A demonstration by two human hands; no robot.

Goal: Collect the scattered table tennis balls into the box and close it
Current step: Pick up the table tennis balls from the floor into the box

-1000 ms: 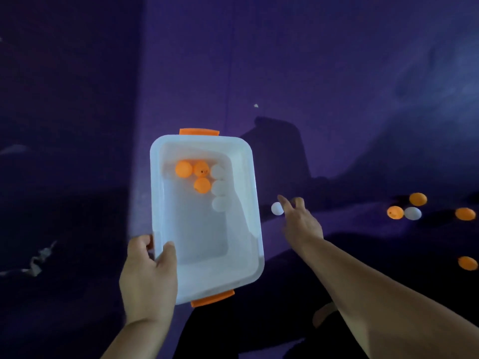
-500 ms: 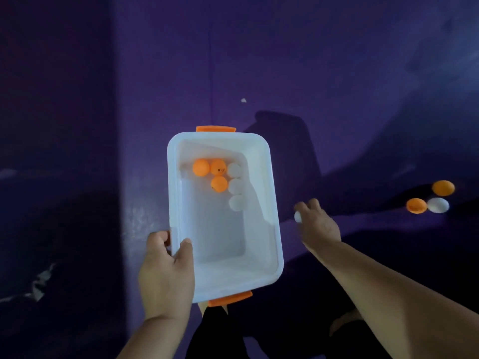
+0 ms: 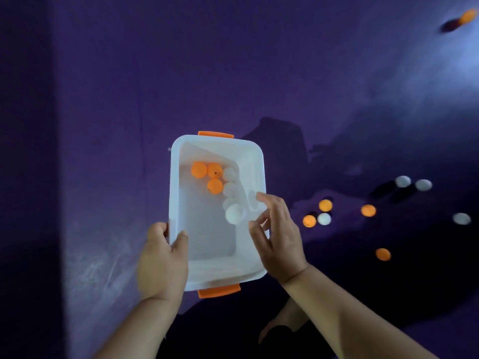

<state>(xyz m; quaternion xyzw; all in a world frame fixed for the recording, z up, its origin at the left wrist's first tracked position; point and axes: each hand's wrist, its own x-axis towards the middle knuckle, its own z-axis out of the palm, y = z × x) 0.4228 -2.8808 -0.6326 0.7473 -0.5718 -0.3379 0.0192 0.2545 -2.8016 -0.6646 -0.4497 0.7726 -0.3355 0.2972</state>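
Note:
A white plastic box (image 3: 255, 272) with orange clips at both ends sits open in the middle, with no lid in view. My left hand (image 3: 162, 263) grips its near left rim. Inside lie three orange balls (image 3: 208, 176) and several white ones along the right wall. A white ball (image 3: 235, 214) sits just off my fingertips, inside the box. My right hand (image 3: 278, 237) hovers over the right rim with fingers spread and nothing in them. Several orange and white balls (image 3: 324, 218) lie scattered on the purple cloth to the right.
The purple cloth (image 3: 259, 73) covers the whole surface and is dimly lit. A lone orange ball (image 3: 467, 16) lies far away at the top right. Another orange ball (image 3: 382, 254) rests at the right, nearer me. My leg (image 3: 287, 320) shows below the box.
My right hand closed on a white ball on the cloth, carried it left over the box and let it go inside. The left hand kept its hold on the box.

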